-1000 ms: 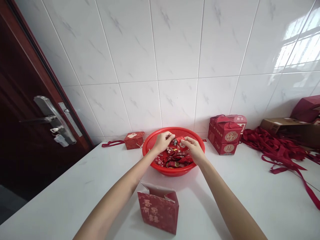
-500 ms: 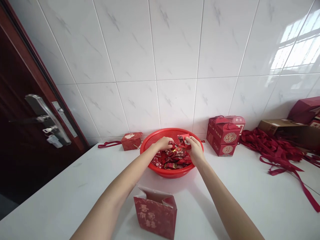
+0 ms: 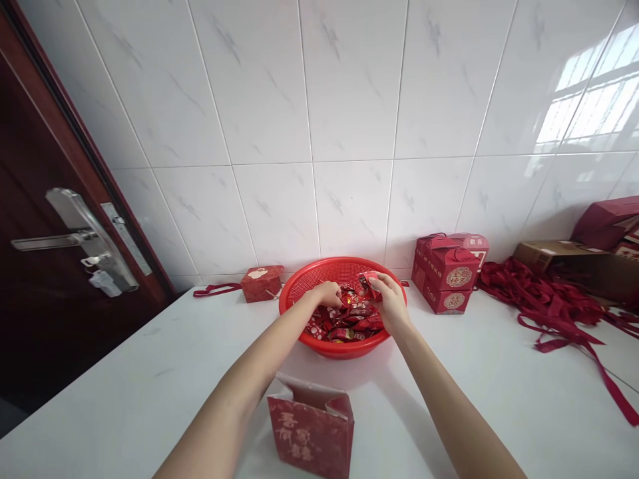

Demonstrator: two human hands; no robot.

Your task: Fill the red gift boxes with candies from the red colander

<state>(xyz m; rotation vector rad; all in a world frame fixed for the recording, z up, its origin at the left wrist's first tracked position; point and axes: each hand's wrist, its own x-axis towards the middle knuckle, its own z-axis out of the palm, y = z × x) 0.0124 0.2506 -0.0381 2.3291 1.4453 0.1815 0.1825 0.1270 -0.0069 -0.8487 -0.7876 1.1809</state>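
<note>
- A white-tiled wall (image 3: 349, 100) backs a pale countertop (image 3: 150, 372), with a dark red door (image 3: 30, 313) at far left, as I follow along remotely through the head camera.
- Head view: a red plastic basket (image 3: 344, 348) sits near the wall, holding a heap of wrapped sweets (image 3: 352, 324).
- The left hand (image 3: 328, 293) dips into the basket, fingers curled down among the wrappers; I cannot tell whether they grip anything.
- The right hand (image 3: 390, 299) is clamped, thumb against fingers, on a red wrapped piece (image 3: 368, 281) above the basket's right side.
- Nearest me, a red paper box (image 3: 312, 432) stands upright with its top unfolded; stacked gift boxes (image 3: 445, 283) and loose red ribbon (image 3: 546, 296) lie to the right.
- For clean picking, I judge it best to keep the right pinch firm but light, lift pieces by their wrapper ends, and let the left fingers part the heap gently, lest sweets spill over the rim.
</note>
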